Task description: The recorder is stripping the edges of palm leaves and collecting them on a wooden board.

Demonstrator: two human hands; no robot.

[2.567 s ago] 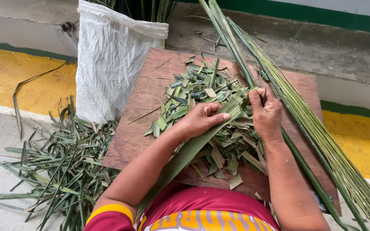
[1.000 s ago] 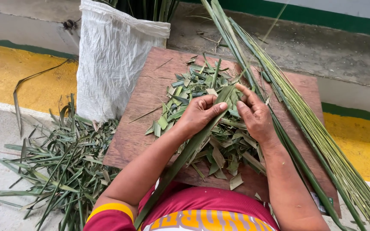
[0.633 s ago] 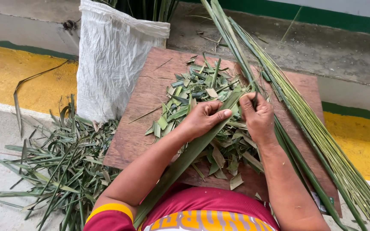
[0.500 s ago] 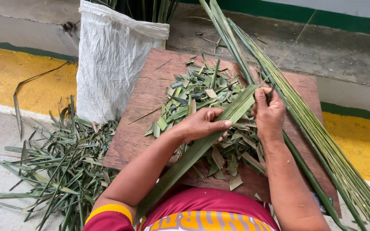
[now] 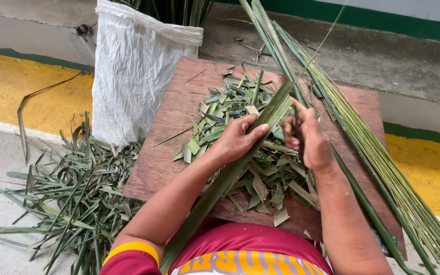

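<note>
Left hand (image 5: 238, 140) grips a long green palm leaf (image 5: 230, 173) that runs diagonally from the wooden board's (image 5: 174, 117) near edge toward its far edge; right hand (image 5: 309, 140) is closed around a thin blade-like tool, not clearly visible, at the leaf's upper part. Leaf cuttings (image 5: 240, 107) cover the board's middle. White woven sack (image 5: 136, 71) at the board's far-left corner holds upright green leaves; stripped ribs (image 5: 378, 158) lie along the right edge.

Matt brown wooden board (image 5: 179, 117), scuffed. Woven white plastic sack (image 5: 133, 76). Smooth green palm leaf (image 5: 230, 178). Rough concrete floor (image 5: 6, 158).

Outdoor craft spot: concrete curb (image 5: 403, 56), leaf scraps (image 5: 67, 198).
</note>
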